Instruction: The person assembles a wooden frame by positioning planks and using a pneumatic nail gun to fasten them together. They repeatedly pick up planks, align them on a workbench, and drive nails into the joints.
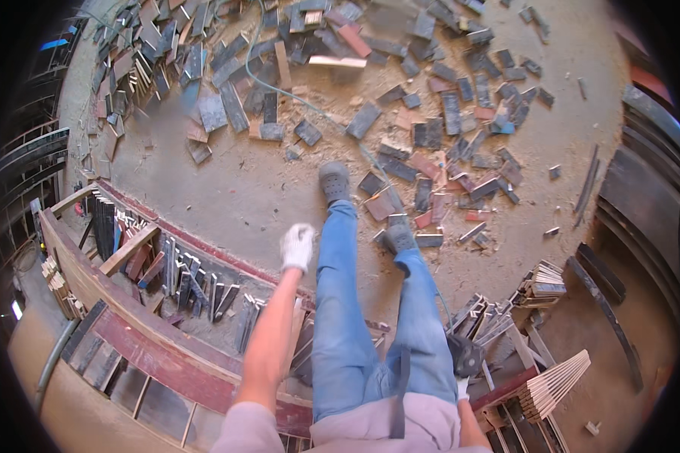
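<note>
My left hand [298,246], in a white knit glove, hangs beside my left knee above the bare floor. Its fingers are curled, and nothing shows in them. At my right hip only a sliver of my right hand's white glove [463,389] can be seen. It sits directly behind a black tool [467,355] with a thin green cord or hose [329,118] trailing toward it; the hand appears closed on this tool, though its fingers are hidden. Around my grey clogs [335,183] lie many short offcuts of dark and reddish board [386,204], amid sawdust.
To my left runs a long wooden frame [140,309] with board pieces standing on edge inside it. Stacked wood strips [557,385] and a small bundle [540,285] are at the lower right. Dark panels [642,204] lean along the right side. The cord crosses the floor between my feet.
</note>
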